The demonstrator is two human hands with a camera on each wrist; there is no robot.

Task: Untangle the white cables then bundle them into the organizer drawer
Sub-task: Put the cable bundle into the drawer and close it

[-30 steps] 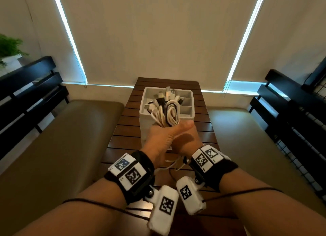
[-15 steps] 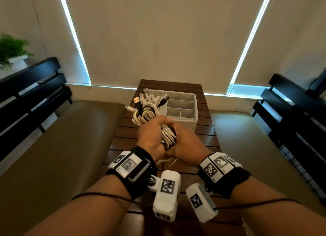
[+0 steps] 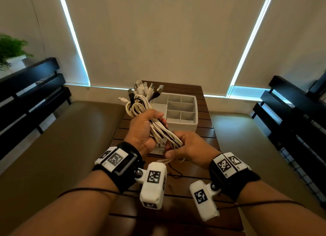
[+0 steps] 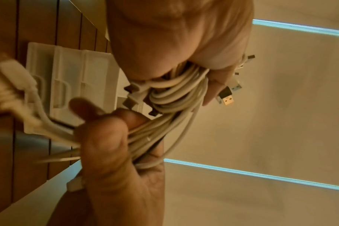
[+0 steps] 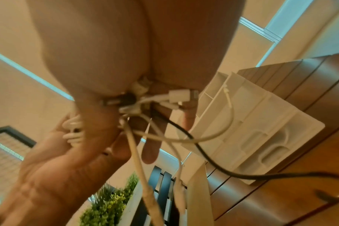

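My left hand (image 3: 142, 130) grips a thick bundle of white cables (image 3: 139, 105) with a few dark ones mixed in, held in the air at the organizer's front left corner. Looped coils and several USB plugs stick up above the fist (image 4: 228, 97). My right hand (image 3: 188, 147) holds the bundle's lower end, nearer to me, with loose cable ends (image 5: 176, 96) hanging out below it. The white organizer (image 3: 181, 125) stands on the slatted wooden table (image 3: 210, 133); the compartments that show hold nothing, and its front drawers (image 5: 261, 137) are closed.
A thin black cord (image 5: 222, 169) hangs from the bundle over the table. Beige cushioned seats (image 3: 70, 147) flank the narrow table, with black slatted benches (image 3: 31, 87) on both sides. A green plant (image 3: 10, 49) sits at the far left.
The bundle came out of the organizer, moving left and toward me. My hands then drew apart, the right sliding down to the bundle's lower end.
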